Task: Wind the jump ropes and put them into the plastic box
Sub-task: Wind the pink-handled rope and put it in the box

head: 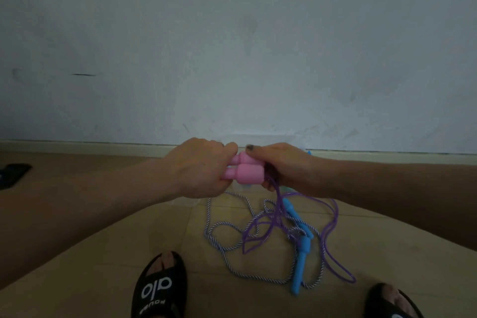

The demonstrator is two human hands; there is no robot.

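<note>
Two pink jump-rope handles (247, 171) lie side by side in the air between my hands. My left hand (200, 166) grips their thin ends. My right hand (285, 166) holds their thick ends, where the purple cord (333, 227) hangs down in loops to the floor. On the floor below lies a second rope, a blue-and-white twisted cord (227, 248), with two blue handles (300, 261), tangled with the purple loops. A clear plastic box (241, 188) is mostly hidden behind my hands.
A tiled floor (103, 279) meets a pale wall (232, 46) just beyond my hands. My feet in black slippers (161, 289) stand at the bottom edge, left and right. A dark flat object (13, 174) lies at the far left.
</note>
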